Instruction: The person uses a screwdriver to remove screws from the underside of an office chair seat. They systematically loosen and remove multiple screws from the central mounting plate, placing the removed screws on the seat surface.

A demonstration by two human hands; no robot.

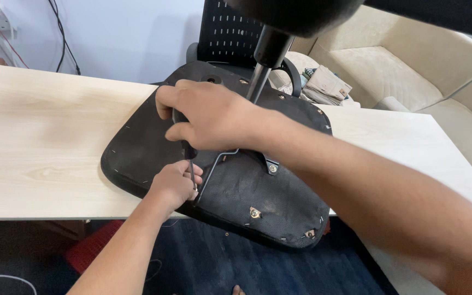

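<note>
right hand (pixel 203 117) clenched on screwdriver (pixel 188 150); left hand (pixel 177 183) seemingly pinching its shaft, over upturned chair seat (pixel 247 186) overhanging the table (pixel 39 142) edge.

Screwdriver (pixel 190 164) tip hidden behind the left hand (pixel 175 184); handle buried in the right hand (pixel 208 117).

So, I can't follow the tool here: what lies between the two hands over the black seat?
In the head view, the screwdriver spans the gap: the right hand grips its black handle, and the thin shaft runs down to the left hand on the upturned seat.
</note>
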